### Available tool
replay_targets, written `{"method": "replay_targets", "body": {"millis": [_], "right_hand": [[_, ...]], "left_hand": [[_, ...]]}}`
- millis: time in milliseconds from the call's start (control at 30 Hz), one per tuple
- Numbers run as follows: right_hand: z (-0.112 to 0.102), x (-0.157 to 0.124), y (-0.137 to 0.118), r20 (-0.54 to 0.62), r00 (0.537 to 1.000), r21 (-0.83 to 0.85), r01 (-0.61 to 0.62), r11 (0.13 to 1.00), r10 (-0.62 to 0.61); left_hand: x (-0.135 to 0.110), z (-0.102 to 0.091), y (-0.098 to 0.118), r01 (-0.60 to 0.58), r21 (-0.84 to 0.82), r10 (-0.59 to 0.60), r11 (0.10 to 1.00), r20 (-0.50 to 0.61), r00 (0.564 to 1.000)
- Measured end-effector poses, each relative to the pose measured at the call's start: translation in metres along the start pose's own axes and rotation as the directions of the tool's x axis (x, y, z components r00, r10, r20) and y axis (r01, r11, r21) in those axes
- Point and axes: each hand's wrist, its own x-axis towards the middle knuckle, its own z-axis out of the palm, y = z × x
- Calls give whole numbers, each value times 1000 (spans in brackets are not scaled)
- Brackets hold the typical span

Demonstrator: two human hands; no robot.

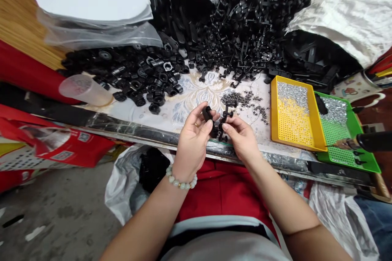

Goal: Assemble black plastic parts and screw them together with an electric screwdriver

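My left hand (196,126), with a bead bracelet on its wrist, is closed around a curved black plastic part (208,115). Close beside it, my right hand (243,136) pinches a black plastic piece with knobbed ends (227,115) between thumb and fingers. The two parts are held near each other over the table's front edge; whether they touch is hard to tell. Behind my hands lies a scatter of tiny dark metal bits (245,101) on the patterned table cover (191,89).
A heap of round black parts (153,77) lies left, beside a translucent cup (85,89). Small black pieces (245,36) pile up at the back. On the right stand a yellow tray (273,110) and a green tray (372,159) with small silvery pieces. A screwdriver-like tool (373,141) juts over them.
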Motion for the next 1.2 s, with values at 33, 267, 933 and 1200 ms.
{"method": "replay_targets", "body": {"millis": [33, 267, 933, 1200], "right_hand": [[0, 0, 0, -1, 1000, -5, 8, 1000, -8], [3, 0, 1, -3, 997, 9, 80, 997, -80], [3, 1, 10, -59, 984, -88, 164, 983, -170], [3, 1, 15, -78, 980, -108, 174, 979, -183]], "left_hand": [[0, 1, 0, -7, 0, 7, 1000, -2, 1000], [-1, 5, 1, -37, 2, 37, 999, -11, 999], [-3, -3, -13, 105, 128, -108, 986, 13, 994], [-4, -3, -16, 124, 110, -126, 986, 15, 992]]}}
